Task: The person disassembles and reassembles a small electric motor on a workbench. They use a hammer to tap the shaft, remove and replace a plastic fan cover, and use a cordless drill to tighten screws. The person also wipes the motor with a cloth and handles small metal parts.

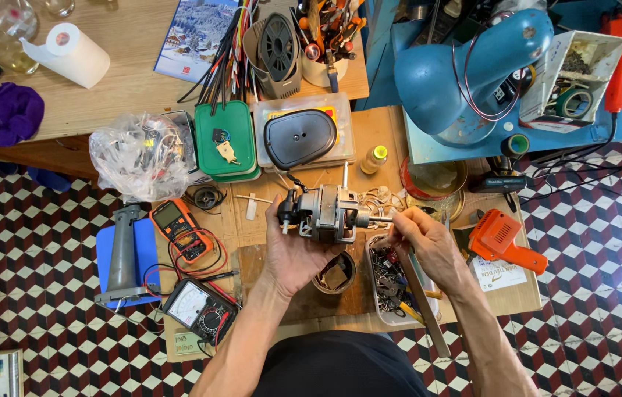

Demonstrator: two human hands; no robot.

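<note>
Left hand cups the heavy, rigid motor from beneath; right hand fingers pinch its slippery steel shaft.

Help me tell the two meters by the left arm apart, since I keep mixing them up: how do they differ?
The orange meter has a bright orange case and a small flat screen; the black meter has a dark case and a wide white needle dial. The orange meter lies farther from the person, the black meter nearer. Both lie flat, face up, with red and black leads, untouched by either hand.

Parts tray and multimeters (wires too) crowd the bench.
</note>
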